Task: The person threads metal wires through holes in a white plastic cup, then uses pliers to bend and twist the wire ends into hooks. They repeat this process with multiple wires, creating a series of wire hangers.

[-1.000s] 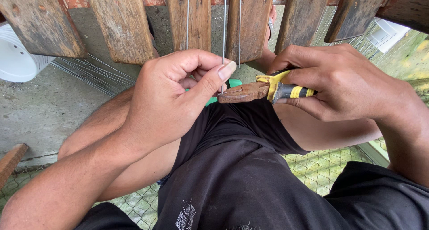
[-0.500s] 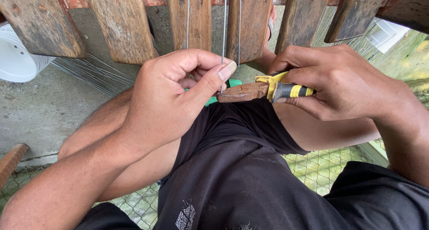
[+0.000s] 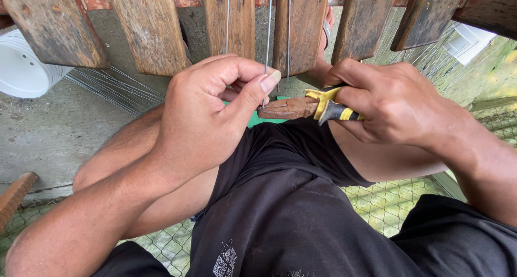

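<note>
My left hand (image 3: 207, 113) pinches a thin steel wire (image 3: 269, 34) between thumb and fingers, just left of the plier jaws. My right hand (image 3: 390, 102) grips rusty pliers (image 3: 301, 108) with yellow and black handles; their jaws point left and close on the wire near my left thumb. Several thin wires run straight up past wooden slats (image 3: 304, 24). Both hands hover over my lap in black shorts (image 3: 280, 201).
A weathered wooden frame (image 3: 145, 26) crosses the top. At the far left lies a white bucket (image 3: 21, 67), with loose wires (image 3: 113, 88) on the concrete floor beside it. Wire mesh (image 3: 382, 201) lies under my legs. A wooden stick (image 3: 13, 196) is at lower left.
</note>
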